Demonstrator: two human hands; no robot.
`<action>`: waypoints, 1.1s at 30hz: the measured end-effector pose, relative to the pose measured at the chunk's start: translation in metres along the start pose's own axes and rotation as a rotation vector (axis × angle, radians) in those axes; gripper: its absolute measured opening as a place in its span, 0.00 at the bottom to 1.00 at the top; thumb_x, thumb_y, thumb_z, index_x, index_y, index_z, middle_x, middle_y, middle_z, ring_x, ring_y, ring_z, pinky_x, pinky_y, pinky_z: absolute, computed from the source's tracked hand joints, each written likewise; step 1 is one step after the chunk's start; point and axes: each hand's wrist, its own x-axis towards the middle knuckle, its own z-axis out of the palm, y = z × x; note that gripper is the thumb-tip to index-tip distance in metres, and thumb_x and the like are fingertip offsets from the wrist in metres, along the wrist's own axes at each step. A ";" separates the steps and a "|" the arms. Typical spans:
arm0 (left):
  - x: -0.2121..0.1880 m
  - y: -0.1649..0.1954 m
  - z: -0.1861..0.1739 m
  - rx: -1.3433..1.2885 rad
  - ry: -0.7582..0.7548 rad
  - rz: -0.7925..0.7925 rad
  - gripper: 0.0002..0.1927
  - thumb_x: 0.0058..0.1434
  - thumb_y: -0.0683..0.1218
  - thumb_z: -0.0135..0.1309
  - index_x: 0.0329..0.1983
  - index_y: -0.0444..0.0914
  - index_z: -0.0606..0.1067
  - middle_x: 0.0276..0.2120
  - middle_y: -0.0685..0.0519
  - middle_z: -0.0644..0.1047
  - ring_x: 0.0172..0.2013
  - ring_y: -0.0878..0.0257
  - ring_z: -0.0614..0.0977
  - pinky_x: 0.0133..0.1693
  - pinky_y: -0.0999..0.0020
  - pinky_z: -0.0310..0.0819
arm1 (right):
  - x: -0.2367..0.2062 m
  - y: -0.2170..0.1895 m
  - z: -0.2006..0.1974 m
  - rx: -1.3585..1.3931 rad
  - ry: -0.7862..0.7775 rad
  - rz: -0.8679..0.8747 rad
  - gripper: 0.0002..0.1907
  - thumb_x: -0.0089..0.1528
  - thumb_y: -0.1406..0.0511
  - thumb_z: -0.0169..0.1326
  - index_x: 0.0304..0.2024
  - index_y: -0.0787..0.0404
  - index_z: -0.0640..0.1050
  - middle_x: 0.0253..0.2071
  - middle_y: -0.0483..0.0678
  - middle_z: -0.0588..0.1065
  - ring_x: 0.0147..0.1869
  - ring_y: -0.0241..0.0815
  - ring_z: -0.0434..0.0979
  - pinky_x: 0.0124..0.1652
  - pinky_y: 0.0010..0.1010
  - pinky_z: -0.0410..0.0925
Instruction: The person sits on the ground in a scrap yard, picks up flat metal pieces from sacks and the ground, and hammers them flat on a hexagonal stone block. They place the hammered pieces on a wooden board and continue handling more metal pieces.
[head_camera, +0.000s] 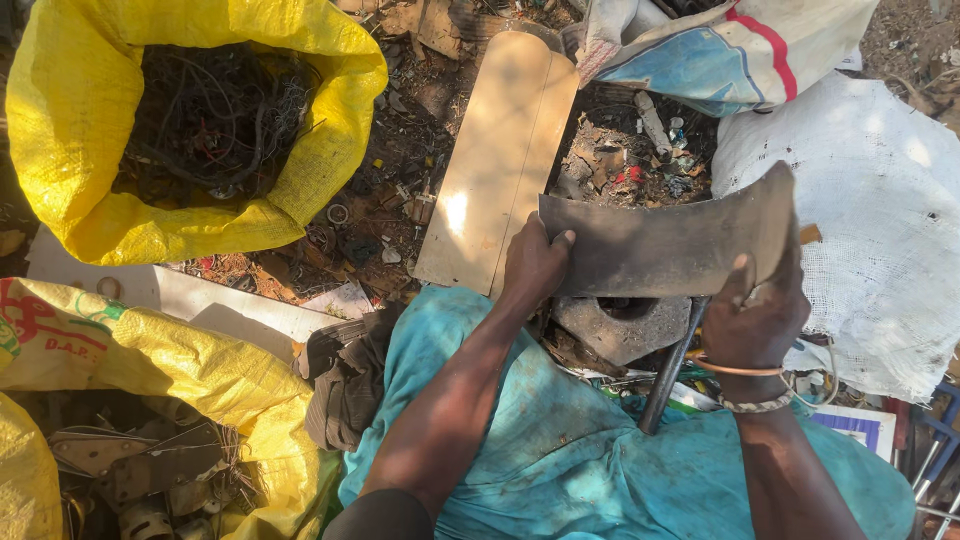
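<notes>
Near the middle of the scene, two hands hold up a dark, bent metal sheet. The left hand grips its left end, thumb on top and fingers curled behind. The right hand grips its right end, with bands around the wrist. Under the sheet sits a grey metal block with a hole in it, and a dark rod leans beside it. A teal cloth covers the person's lap. Just left of the sheet lies a long tan metal plate. Far left, a yellow sack is full of tangled wires. On the right lies a white sack.
</notes>
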 end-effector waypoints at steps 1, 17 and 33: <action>0.001 -0.001 0.001 0.001 0.011 0.002 0.22 0.65 0.53 0.52 0.47 0.28 0.72 0.39 0.31 0.80 0.44 0.34 0.82 0.47 0.44 0.72 | 0.007 -0.010 0.009 -0.077 -0.071 -0.080 0.34 0.66 0.77 0.48 0.76 0.67 0.62 0.63 0.63 0.74 0.62 0.57 0.78 0.59 0.41 0.70; 0.015 -0.027 0.003 -0.667 -0.272 -0.069 0.26 0.70 0.56 0.44 0.56 0.29 0.75 0.42 0.45 0.81 0.41 0.59 0.81 0.46 0.58 0.77 | -0.025 -0.065 0.093 -0.459 -0.390 -0.534 0.42 0.50 0.70 0.56 0.69 0.63 0.68 0.74 0.52 0.63 0.79 0.60 0.56 0.74 0.54 0.46; 0.021 -0.002 -0.029 -0.239 0.072 0.033 0.25 0.71 0.59 0.44 0.52 0.33 0.76 0.39 0.43 0.82 0.40 0.55 0.82 0.45 0.57 0.73 | -0.161 0.168 0.048 -0.103 -0.289 0.523 0.33 0.57 0.60 0.65 0.61 0.68 0.74 0.50 0.62 0.79 0.52 0.57 0.79 0.52 0.45 0.70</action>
